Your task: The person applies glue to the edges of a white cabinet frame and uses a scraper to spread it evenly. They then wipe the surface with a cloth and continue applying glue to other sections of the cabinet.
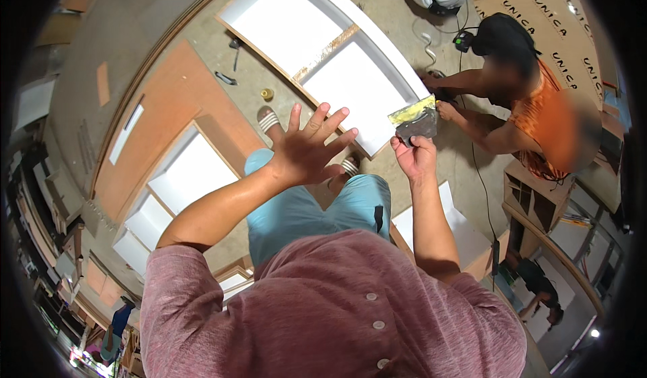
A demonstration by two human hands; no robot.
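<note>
My left hand (306, 150) hovers in front of my knees with its fingers spread wide, holding nothing. In my right hand (416, 159), thumb and fingers pinch a dark, flat putty spreader (418, 130). Yellow putty (412, 111) coats the spreader's far edge. Just beyond lies a white-lined cabinet frame (360, 88) with wooden edges and a divider, and the spreader overlaps its near right corner in the view. I cannot tell whether the two touch.
A co-worker in orange with a black cap (502, 34) crouches at the right, hands near the cabinet's side. A black cable (480, 169) crosses the floor. A yellow roll (267, 94) lies beyond my feet. Left stands another white-lined cabinet (195, 165). Another person squats at the top.
</note>
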